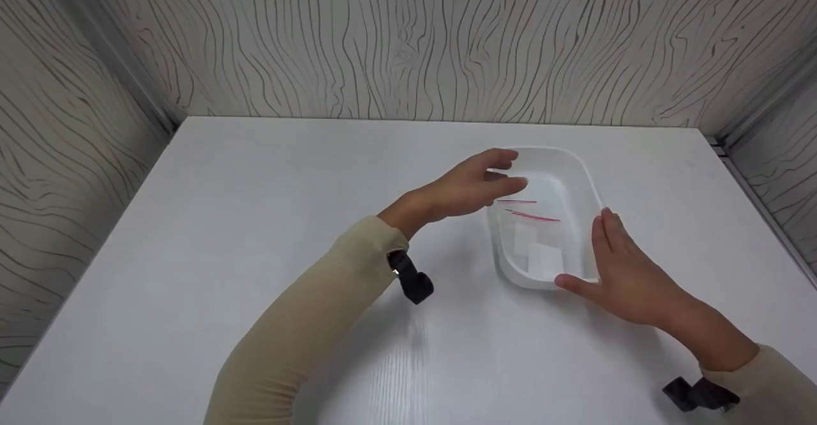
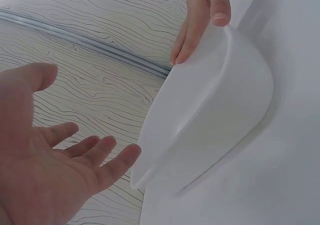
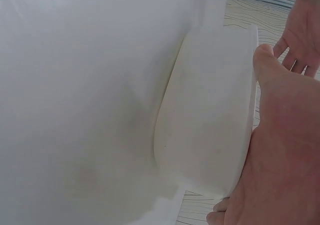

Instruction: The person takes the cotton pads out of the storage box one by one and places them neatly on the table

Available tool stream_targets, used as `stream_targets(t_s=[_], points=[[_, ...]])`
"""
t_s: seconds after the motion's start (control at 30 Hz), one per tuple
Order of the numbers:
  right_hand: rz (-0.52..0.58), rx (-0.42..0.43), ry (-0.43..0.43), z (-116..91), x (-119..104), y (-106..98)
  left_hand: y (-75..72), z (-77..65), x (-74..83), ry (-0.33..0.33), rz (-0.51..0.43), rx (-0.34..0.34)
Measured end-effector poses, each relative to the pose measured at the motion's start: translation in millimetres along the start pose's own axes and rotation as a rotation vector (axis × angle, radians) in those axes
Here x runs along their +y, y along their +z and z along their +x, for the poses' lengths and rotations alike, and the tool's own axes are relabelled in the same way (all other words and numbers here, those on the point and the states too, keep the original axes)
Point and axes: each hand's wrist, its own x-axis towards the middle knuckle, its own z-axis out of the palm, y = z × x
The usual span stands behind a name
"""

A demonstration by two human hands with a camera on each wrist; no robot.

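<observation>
A white plastic basin [image 1: 496, 246] with rounded corners sits on the white table. Inside lie clear zip bags [image 1: 520, 237] with red seal lines and pale white patches. My left hand [image 1: 469, 186] is over the basin's left rim, fingers spread and loosely bent, nothing in them. The left wrist view shows that same palm [image 2: 55, 170] beside the basin wall [image 2: 215, 115]. At the near right corner, my right hand [image 1: 632, 278] rests against the rim, its straight fingers along the right side and its thumb on the near edge. The right wrist view has this thumb [image 3: 267, 60] at the rim.
Behind the table [image 1: 255, 176] stands a panel [image 1: 408, 42] with a wood-grain line pattern, and similar panels flank both sides. Each wrist carries a black strap with a small device, one on the left sleeve [image 1: 408, 276] and one on the right [image 1: 700, 393].
</observation>
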Motion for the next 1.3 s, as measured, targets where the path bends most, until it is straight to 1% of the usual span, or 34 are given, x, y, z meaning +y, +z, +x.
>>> stream_targets(t_s=[0.27, 0.47, 0.6, 0.7, 0.93, 1.1, 1.2, 1.3], points=[[-0.001, -0.001, -0.005, 0, 1, 0, 13.1, 14.4, -2.8, -0.030, -0.012, 0.011], [-0.008, -0.007, 0.001, 0, 1, 0, 22.7, 27.3, -2.7, -0.055, 0.020, 0.021], [-0.013, -0.005, -0.003, 0, 1, 0, 29.3, 35.4, -0.6, -0.063, 0.023, 0.009], [-0.018, 0.006, -0.009, 0, 1, 0, 33.3, 40.9, 0.7, -0.080, 0.025, 0.003], [-0.003, 0.010, -0.011, -1, -1, 0, 41.4, 49.5, 2.0, -0.180, 0.010, 0.009], [-0.007, 0.008, -0.007, 0, -2, -1, 48.7, 53.7, 4.7, -0.259, 0.058, 0.006], [-0.004, 0.008, -0.007, 0, -2, -1, 53.2, 55.9, 7.6, -0.318, 0.073, 0.018], [-0.002, 0.008, -0.006, -1, -1, 0, 57.9, 59.0, 8.6, -0.385, 0.048, 0.038]])
